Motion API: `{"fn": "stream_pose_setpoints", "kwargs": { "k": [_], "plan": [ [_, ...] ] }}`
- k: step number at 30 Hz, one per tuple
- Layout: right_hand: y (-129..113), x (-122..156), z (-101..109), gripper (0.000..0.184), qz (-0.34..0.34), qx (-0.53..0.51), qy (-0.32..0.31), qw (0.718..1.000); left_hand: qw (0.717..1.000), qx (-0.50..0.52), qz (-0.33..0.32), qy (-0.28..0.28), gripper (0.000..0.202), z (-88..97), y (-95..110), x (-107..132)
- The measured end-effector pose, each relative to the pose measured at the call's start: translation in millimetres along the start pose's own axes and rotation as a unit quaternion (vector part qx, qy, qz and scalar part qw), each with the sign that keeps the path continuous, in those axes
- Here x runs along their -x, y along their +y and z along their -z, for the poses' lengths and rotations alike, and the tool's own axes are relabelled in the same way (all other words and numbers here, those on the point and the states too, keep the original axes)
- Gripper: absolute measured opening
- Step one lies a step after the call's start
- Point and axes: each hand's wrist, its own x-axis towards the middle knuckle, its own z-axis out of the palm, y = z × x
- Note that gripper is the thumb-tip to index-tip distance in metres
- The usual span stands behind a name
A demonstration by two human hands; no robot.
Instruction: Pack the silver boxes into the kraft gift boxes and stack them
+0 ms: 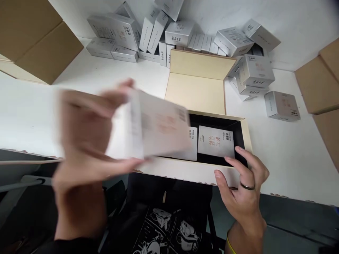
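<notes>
My left hand (87, 141) grips a small silver-white box (153, 127), held tilted and blurred by motion above the left part of an open gift box (246, 130). The gift box has a black inside and a beige lid (197, 79) standing open at the back. Two small silver boxes lie flat inside it, one (215, 141) at the right and one (192, 135) partly hidden under the held box. My right hand (242, 185), a ring on one finger, rests on the gift box's front right corner with fingers curled over the rim.
A heap of several small silver boxes (180, 31) lies along the back of the white table (288, 155). More of them (282, 105) sit at the right. Brown cartons stand at the far left (39, 38) and far right (323, 81). The table's front edge runs just below the gift box.
</notes>
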Motion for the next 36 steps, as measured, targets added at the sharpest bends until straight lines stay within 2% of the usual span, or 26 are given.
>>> {"fn": "stream_pose_setpoints", "kwargs": {
  "k": [2, 3, 6, 7, 9, 11, 13, 15, 18, 21, 25, 30, 36],
  "plan": [
    [3, 2, 5, 0.035, -0.010, -0.013, -0.002, 1.000, 0.995, -0.011, -0.051, -0.088, 0.072, -27.4, 26, -14],
    [6, 4, 8, 0.041, -0.016, -0.025, 0.003, 1.000, 0.991, -0.030, -0.064, -0.113, 0.071, -36.3, 37, -20],
    [16, 8, 20, 0.059, -0.019, -0.070, 0.022, 0.997, 0.986, -0.103, -0.065, -0.109, 0.077, -45.3, 56, -32],
    [19, 7, 25, 0.061, -0.012, -0.074, 0.020, 0.997, 0.984, -0.119, -0.069, -0.111, 0.074, -45.4, 58, -34],
    [22, 1, 36, 0.061, 0.005, -0.056, 0.010, 0.998, 0.973, -0.144, -0.099, -0.150, 0.061, -46.4, 57, -38],
    [19, -14, 49, 0.059, 0.028, -0.023, -0.022, 0.999, 0.961, -0.168, -0.122, -0.182, 0.057, -51.0, 54, -41],
    [11, -38, 59, 0.058, 0.081, 0.000, -0.079, 0.994, 0.957, -0.181, -0.129, -0.189, 0.062, -57.9, 52, -46],
    [2, -66, 66, 0.054, 0.164, 0.017, -0.159, 0.974, 0.953, -0.180, -0.125, -0.207, 0.065, -63.7, 52, -51],
    [-6, -99, 63, 0.047, 0.264, 0.060, -0.255, 0.928, 0.944, -0.183, -0.103, -0.256, 0.070, -67.0, 56, -59],
    [-1, -114, 51, 0.048, 0.292, 0.112, -0.303, 0.900, 0.938, -0.185, -0.080, -0.283, 0.074, -66.3, 58, -63],
    [14, -121, 35, 0.062, 0.278, 0.119, -0.339, 0.891, 0.939, -0.180, -0.068, -0.286, 0.074, -68.6, 57, -63],
    [19, -128, 29, 0.049, 0.261, 0.117, -0.384, 0.878, 0.940, -0.188, -0.064, -0.277, 0.069, -74.6, 57, -62],
    [26, -126, 35, 0.059, 0.290, 0.136, -0.358, 0.877, 0.931, -0.206, -0.056, -0.298, 0.079, -72.5, 58, -64]
  ]
}}
